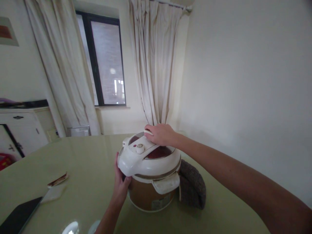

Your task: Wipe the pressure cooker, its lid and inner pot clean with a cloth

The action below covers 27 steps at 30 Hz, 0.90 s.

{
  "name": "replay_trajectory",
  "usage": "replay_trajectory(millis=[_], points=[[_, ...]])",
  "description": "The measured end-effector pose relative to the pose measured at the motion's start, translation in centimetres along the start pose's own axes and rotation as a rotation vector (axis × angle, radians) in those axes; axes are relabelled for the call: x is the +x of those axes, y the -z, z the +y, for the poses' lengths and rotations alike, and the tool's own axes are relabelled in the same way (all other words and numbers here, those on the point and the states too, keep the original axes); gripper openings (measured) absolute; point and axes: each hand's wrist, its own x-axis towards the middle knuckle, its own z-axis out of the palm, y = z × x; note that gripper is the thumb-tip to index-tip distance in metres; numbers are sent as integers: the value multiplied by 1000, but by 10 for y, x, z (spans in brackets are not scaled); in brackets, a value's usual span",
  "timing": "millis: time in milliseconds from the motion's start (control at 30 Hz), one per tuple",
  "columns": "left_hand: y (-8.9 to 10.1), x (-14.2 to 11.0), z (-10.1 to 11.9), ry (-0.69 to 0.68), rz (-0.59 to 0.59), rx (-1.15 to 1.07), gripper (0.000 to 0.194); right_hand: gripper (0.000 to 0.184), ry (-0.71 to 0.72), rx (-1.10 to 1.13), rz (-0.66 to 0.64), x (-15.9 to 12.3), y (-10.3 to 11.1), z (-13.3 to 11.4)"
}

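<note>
An electric pressure cooker (149,193) with a brown body stands on the green tabletop. Its white lid (156,167) sits on top, with a knob and a raised handle bar across it. My right hand (162,135) is closed over the far end of the lid's handle, the fingers partly out of sight behind it. At the cooker's left side, my left hand (121,183) is wrapped against the lid's edge and the upper body, thumb to the front. A dark grey folded cloth (193,185) lies against the cooker's right side.
The glossy green table (85,182) fills the foreground. At its left lie a dark flat slab (20,214) and a small brown-and-white piece (58,180). Beyond are a white cabinet (26,126), curtains (156,58) and a window (107,61); a wall (248,71) stands right.
</note>
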Motion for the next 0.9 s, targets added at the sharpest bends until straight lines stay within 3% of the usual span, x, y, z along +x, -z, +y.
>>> replay_trajectory(millis=[233,500,700,800,900], points=[[-6,-2,0,-36,33,-20,114,46,-154,-9,2,3,3,-24],[-2,-5,-7,-27,16,-27,122,52,2,-79,36,1,-3,-7],[3,-8,-34,43,20,18,112,54,64,-128,36,4,-3,-2],[-15,-25,-35,51,63,43,104,54,129,-136,24,3,-3,11],[-55,-55,-18,-21,91,104,101,53,196,-129,-9,-3,-4,34]])
